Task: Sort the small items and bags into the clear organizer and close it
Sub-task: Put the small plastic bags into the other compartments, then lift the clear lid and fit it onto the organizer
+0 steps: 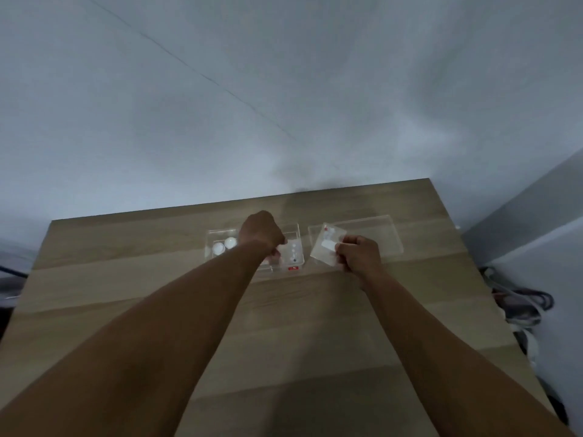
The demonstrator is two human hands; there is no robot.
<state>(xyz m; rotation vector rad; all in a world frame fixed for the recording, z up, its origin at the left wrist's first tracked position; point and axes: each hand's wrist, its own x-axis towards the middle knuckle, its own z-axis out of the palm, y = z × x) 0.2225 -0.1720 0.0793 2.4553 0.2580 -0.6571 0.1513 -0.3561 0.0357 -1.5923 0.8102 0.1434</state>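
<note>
Head view: clear organizer (220,239) open on bench (126,279). Left hand (261,231) curled over its middle, grasp unclear. Right hand (359,253) just right of it, fingers pinching clear bag (326,244). Red label (293,268) unreadable.

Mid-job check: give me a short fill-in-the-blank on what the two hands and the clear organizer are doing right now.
1. The right hand holds a small clear plastic bag over the flat clear ____, which lies right of the clear plastic organizer.
2. The left hand reaches into the ____.
3. Two round white items sit in the organizer's ____ compartment.

Missing words: lid; organizer; left
</note>
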